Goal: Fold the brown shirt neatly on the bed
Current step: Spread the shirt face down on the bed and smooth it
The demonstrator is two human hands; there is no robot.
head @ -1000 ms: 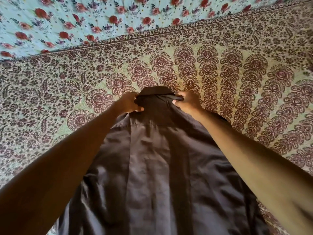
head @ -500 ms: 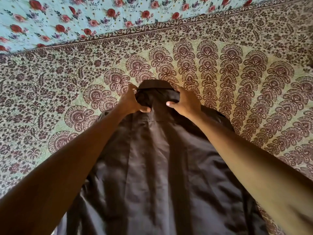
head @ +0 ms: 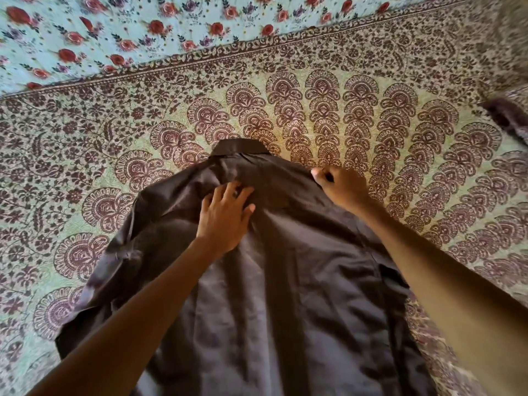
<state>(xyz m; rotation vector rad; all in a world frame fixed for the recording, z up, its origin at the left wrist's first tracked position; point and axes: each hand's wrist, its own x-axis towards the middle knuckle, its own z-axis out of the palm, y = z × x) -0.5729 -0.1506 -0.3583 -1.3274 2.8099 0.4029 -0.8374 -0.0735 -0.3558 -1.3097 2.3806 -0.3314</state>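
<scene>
Brown shirt (head: 285,295) is laid back-up on the bed (head: 428,178), with the collar (head: 238,146) at the far end and the hem cut off by the near frame edge. Cloth is creased around the left shoulder.

Left hand (head: 225,217) is laid flat on the upper back, just below the collar; its fingers (head: 228,192) are straight, spread and pressed on the cloth.

Right hand (head: 341,188) is placed at the right shoulder edge; its fingers (head: 320,175) are curled, with the shirt's edge pinched against the thumb.

The bed is covered by a paisley-printed spread (head: 85,144). A pale blue rose-print sheet (head: 114,32) is seen beyond it. A dark cloth item (head: 510,115) is partly seen at the right edge; its kind cannot be told.
</scene>
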